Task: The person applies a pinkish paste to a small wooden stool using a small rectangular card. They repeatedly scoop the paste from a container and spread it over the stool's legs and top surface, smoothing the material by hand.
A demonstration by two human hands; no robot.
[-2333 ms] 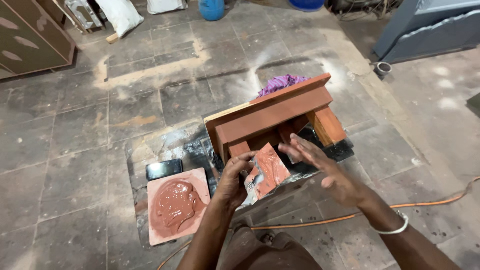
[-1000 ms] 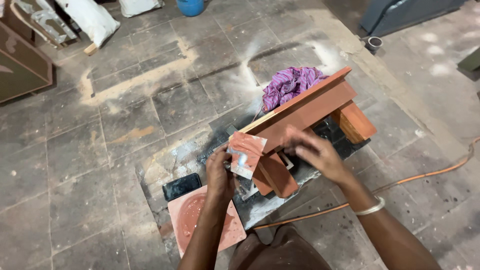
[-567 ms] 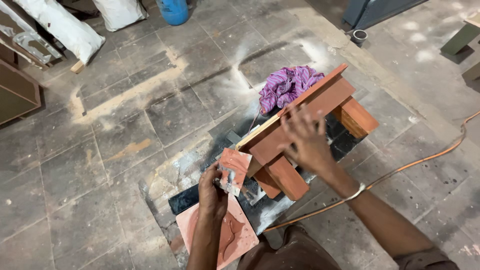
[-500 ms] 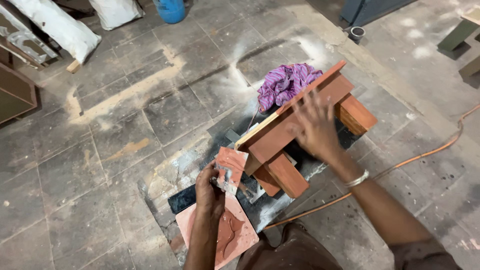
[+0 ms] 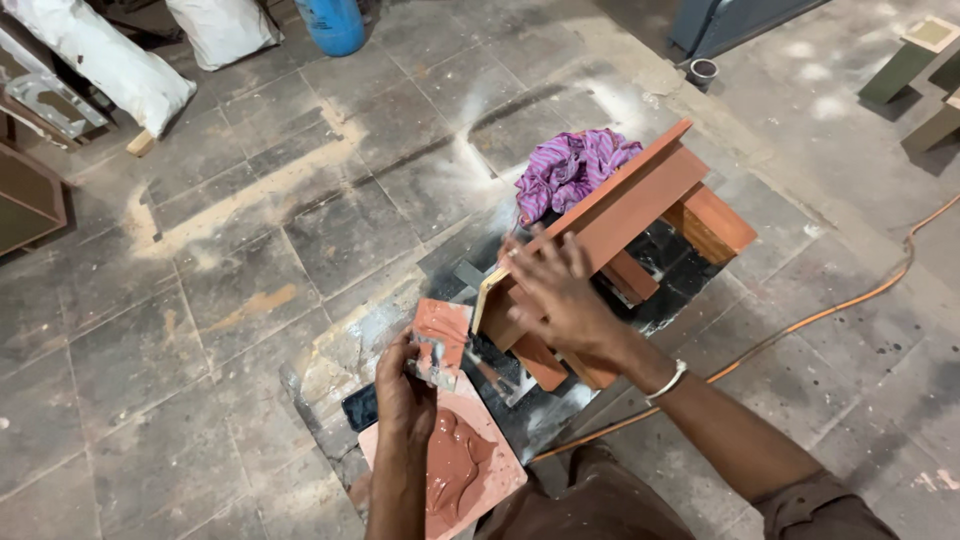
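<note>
My left hand (image 5: 403, 385) grips a small terracotta piece (image 5: 442, 335) just left of the wooden stool (image 5: 610, 215) — my right hand (image 5: 560, 295) lies flat on it, fingers spread.

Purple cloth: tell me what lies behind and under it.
The purple cloth sits on the stone floor behind the red wooden bench. Pale dust shows beyond it. Whatever lies beneath is covered.

A wooden stand (image 5: 620, 215) stood on the floor (image 5: 200, 330) with a cloth (image 5: 572, 168) behind it, a carved tile (image 5: 465, 470) lay before it at the left, and a cable (image 5: 800, 325) ran along its right.
</note>
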